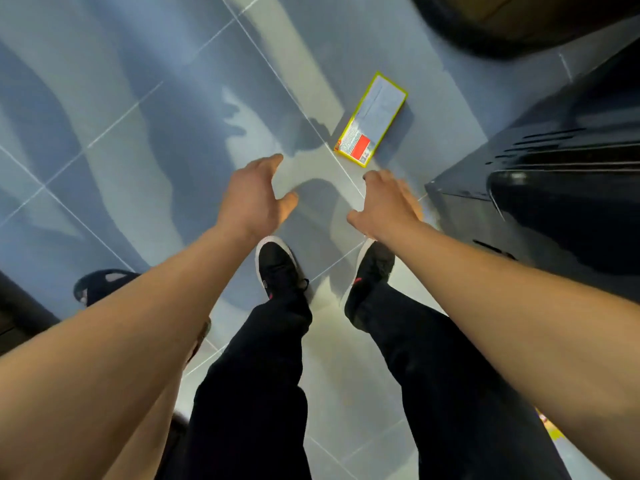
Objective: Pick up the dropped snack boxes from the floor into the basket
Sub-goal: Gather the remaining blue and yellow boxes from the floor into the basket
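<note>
Nothing is held: the left hand (pixel 258 195) and right hand (pixel 388 202) are spread with fingers loosely curved, grip empty. The flat yellow-edged cardboard snack box (pixel 372 120) lies on the grey tiled floor (pixel 138 133), just beyond the right hand. No basket is seen. Lying flat, the box could be pushed away rather than lifted.

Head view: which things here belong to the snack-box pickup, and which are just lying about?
Belongs to the job:
- flat yellow-edged cardboard snack box on the tiled floor
- left hand and right hand, both empty above the floor

Lying about:
- dark metal cabinet
- black slipper

No basket in view.
</note>
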`<state>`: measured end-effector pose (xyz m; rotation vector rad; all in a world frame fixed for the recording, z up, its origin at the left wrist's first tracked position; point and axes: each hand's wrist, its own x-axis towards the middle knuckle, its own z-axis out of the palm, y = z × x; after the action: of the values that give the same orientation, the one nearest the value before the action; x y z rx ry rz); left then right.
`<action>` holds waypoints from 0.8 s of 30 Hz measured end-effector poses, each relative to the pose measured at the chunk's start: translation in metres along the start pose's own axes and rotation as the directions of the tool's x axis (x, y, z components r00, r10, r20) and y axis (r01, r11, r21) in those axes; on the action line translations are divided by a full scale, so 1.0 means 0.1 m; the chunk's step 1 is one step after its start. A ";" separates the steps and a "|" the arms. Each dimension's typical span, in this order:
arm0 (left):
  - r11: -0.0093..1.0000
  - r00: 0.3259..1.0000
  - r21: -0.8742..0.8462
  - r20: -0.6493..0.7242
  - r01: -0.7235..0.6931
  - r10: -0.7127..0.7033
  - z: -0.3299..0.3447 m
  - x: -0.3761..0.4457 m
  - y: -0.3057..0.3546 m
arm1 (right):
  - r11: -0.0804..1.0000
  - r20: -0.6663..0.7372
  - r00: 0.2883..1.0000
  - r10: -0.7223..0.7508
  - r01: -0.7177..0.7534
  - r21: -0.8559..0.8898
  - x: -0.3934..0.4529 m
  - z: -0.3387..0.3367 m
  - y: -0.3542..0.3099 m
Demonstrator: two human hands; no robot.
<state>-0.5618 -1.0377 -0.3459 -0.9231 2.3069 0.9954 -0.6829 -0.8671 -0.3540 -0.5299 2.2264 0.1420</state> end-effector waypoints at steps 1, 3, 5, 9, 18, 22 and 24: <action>1.000 1.000 0.000 0.015 -0.004 0.004 0.14 0.18 -0.08 | 1.000 -0.010 1.000 0.026 -0.026 0.008 0.21 0.14 0.04; 1.000 0.999 0.006 0.035 0.015 -0.015 0.47 0.65 -0.30 | 0.996 -0.026 0.996 0.084 -0.083 0.044 0.75 0.47 0.07; 1.000 0.998 0.015 0.061 -0.004 0.003 0.71 0.95 -0.43 | 0.984 -0.043 0.988 0.146 -0.141 0.107 1.11 0.69 0.07; 1.000 0.998 -0.006 0.058 -0.021 0.022 1.16 1.61 -0.69 | 0.894 -0.128 0.933 0.336 -0.273 0.356 1.91 1.02 0.08; 0.999 1.000 -0.027 -0.009 -0.028 0.028 1.56 2.31 -1.10 | 0.726 -0.116 0.835 0.539 -0.390 0.566 2.82 1.27 -0.12; 0.997 0.998 0.046 0.015 -0.064 0.063 1.50 2.13 -1.10 | 0.799 -0.206 0.925 0.319 -0.145 0.584 2.52 1.32 -0.05; 0.994 0.998 0.086 0.024 -0.065 0.063 1.44 1.89 -1.00 | 0.774 -0.141 0.980 0.140 -0.019 0.633 2.24 1.30 -0.01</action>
<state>-0.5942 -1.0547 -0.6010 -0.8045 2.3548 0.9184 -0.7189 -0.9060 -0.6069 -0.0715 2.2910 -0.6241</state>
